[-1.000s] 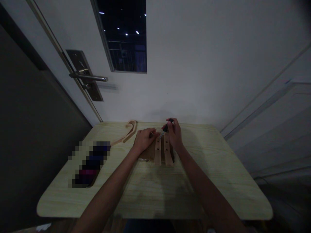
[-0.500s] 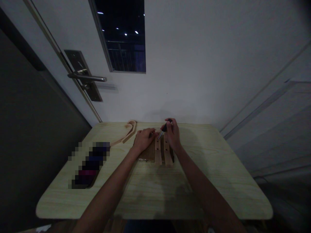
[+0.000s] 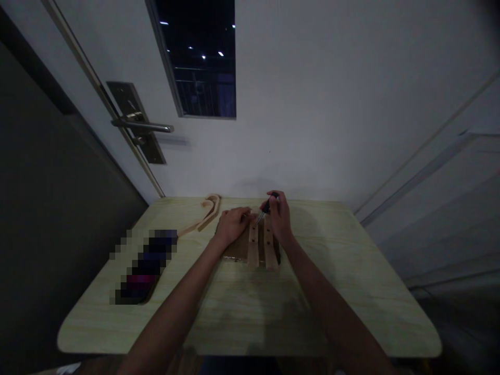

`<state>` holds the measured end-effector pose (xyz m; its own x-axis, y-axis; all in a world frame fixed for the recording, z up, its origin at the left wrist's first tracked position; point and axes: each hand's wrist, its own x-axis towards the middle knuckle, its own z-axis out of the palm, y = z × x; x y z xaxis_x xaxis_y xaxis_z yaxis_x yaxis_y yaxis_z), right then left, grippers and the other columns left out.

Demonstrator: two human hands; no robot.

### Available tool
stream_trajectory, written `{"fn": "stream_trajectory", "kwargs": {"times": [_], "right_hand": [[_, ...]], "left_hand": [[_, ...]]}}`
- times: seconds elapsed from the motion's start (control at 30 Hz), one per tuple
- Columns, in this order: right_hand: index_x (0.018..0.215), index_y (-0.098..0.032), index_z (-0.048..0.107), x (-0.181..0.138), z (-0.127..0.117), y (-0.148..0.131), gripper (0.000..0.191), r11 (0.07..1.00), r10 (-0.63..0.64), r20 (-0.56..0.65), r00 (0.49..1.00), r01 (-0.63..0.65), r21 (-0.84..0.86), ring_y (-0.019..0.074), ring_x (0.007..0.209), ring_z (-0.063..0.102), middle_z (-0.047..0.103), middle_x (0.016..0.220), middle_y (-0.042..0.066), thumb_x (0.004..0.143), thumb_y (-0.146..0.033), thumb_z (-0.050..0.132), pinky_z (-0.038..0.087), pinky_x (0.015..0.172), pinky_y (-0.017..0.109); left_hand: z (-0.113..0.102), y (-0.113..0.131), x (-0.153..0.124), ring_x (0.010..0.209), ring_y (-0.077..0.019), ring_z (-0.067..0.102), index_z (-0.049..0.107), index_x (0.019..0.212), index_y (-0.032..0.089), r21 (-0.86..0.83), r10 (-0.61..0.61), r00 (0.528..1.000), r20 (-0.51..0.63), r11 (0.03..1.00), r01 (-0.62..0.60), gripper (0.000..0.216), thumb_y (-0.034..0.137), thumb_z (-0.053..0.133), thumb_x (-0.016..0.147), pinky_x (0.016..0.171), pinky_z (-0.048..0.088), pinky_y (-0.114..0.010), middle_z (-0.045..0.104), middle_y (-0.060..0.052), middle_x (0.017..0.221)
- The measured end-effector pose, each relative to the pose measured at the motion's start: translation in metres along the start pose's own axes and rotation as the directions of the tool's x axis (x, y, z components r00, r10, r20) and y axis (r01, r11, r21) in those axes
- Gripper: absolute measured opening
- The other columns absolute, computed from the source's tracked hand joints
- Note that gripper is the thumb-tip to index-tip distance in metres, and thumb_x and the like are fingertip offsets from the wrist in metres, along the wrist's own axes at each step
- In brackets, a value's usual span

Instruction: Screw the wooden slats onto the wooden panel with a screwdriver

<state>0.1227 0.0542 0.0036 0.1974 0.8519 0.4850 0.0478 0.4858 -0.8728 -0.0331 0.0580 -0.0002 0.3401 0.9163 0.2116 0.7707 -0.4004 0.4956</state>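
Observation:
My right hand [image 3: 280, 216] is closed around the black handle of a screwdriver [image 3: 267, 206]. The tool leans down to the left, its metal shaft meeting the upper part of the left wooden strip [image 3: 253, 252]. My left hand [image 3: 231, 225] has its fingers bent round the far end of that strip; the fingertips are partly hidden. Dark holes show along the left strip and along a second wooden strip [image 3: 270, 255] beside it. Both strips lie on a brown board [image 3: 237, 249], their near ends jutting past its edge.
On the pale wooden table [image 3: 344, 291], a curved wooden hook-like piece [image 3: 211, 211] lies to the left of the board. A pixelated dark flat object [image 3: 146, 268] rests further left. Behind the table stands a white door [image 3: 297, 114] with a metal handle [image 3: 144, 126].
The screwdriver and my right hand have shifted very slightly, and the near end of the right strip sits a little lower. My left hand stays in place.

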Motion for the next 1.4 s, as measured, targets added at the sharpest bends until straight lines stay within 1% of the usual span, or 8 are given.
{"fn": "stream_trajectory", "kwargs": {"times": [0.17,0.4,0.6,0.73,0.9,1.03,1.4], "right_hand": [[0.102,-0.023,0.049,0.001,0.0,0.002,0.036,1.0,0.012,0.001,1.0,-0.012,-0.002,0.0109,0.061,0.057,0.059,0.066,-0.004,0.091,-0.056,0.044,0.046,0.062,0.025],[0.102,-0.022,0.05,0.005,0.001,0.005,0.036,1.0,0.021,0.01,1.0,-0.021,0.012,0.0107,0.059,0.056,0.058,0.064,-0.005,0.09,-0.056,0.045,0.045,0.061,0.025],[0.101,-0.022,0.049,0.008,0.002,0.006,0.036,0.999,0.034,0.037,0.999,-0.035,0.022,0.0106,0.058,0.055,0.058,0.063,-0.005,0.09,-0.056,0.045,0.044,0.06,0.024],[0.101,-0.022,0.049,0.01,0.002,0.006,0.037,0.999,0.038,0.056,0.998,-0.038,0.009,0.0107,0.057,0.054,0.058,0.064,-0.005,0.09,-0.057,0.044,0.043,0.059,0.024],[0.101,-0.022,0.05,0.01,0.002,0.006,0.037,1.0,0.027,0.05,0.998,-0.027,-0.006,0.011,0.058,0.055,0.058,0.064,-0.004,0.09,-0.057,0.043,0.042,0.059,0.024],[0.101,-0.022,0.05,0.01,0.002,0.004,0.037,0.999,0.034,0.05,0.998,-0.034,-0.005,0.0111,0.058,0.055,0.058,0.064,-0.004,0.09,-0.056,0.043,0.043,0.061,0.025],[0.101,-0.022,0.05,0.008,0.002,0.001,0.038,0.998,0.05,0.042,0.998,-0.052,0.046,0.0105,0.058,0.055,0.058,0.064,-0.005,0.089,-0.057,0.046,0.042,0.057,0.023]], "left_hand": [[0.001,-0.002,0.001,0.1,-0.0203,0.065,0.065,0.116,0.02,-0.005,0.013,1.0,-0.005,1.0,-0.013,0.03,0.034,0.052,0.093,0.087,0.045,-0.029,0.072,-0.005,0.108],[0.0,-0.001,0.0,0.099,-0.02,0.065,0.067,0.113,0.021,-0.006,-0.006,1.0,-0.001,1.0,0.006,0.029,0.035,0.052,0.093,0.083,0.046,-0.028,0.072,-0.005,0.108],[0.003,-0.003,-0.001,0.098,-0.0202,0.065,0.066,0.115,0.02,0.009,-0.02,1.0,-0.017,1.0,0.021,0.029,0.034,0.053,0.092,0.083,0.046,-0.028,0.072,-0.005,0.106],[0.004,-0.004,0.0,0.097,-0.0209,0.065,0.065,0.117,0.02,0.019,-0.012,1.0,-0.022,1.0,0.012,0.032,0.037,0.052,0.093,0.083,0.046,-0.029,0.072,-0.006,0.105],[0.001,-0.002,0.0,0.096,-0.0209,0.065,0.065,0.116,0.021,0.027,-0.03,1.0,-0.005,0.999,0.03,0.032,0.038,0.053,0.092,0.083,0.046,-0.029,0.072,-0.006,0.105],[0.0,0.0,-0.001,0.096,-0.021,0.065,0.065,0.116,0.021,0.032,-0.041,0.999,-0.017,0.999,0.042,0.032,0.038,0.052,0.092,0.083,0.046,-0.03,0.072,-0.006,0.104],[0.0,-0.002,-0.002,0.098,-0.0206,0.064,0.064,0.114,0.021,0.027,-0.022,1.0,-0.007,0.999,0.023,0.029,0.035,0.05,0.093,0.084,0.046,-0.03,0.071,-0.005,0.107]]}}
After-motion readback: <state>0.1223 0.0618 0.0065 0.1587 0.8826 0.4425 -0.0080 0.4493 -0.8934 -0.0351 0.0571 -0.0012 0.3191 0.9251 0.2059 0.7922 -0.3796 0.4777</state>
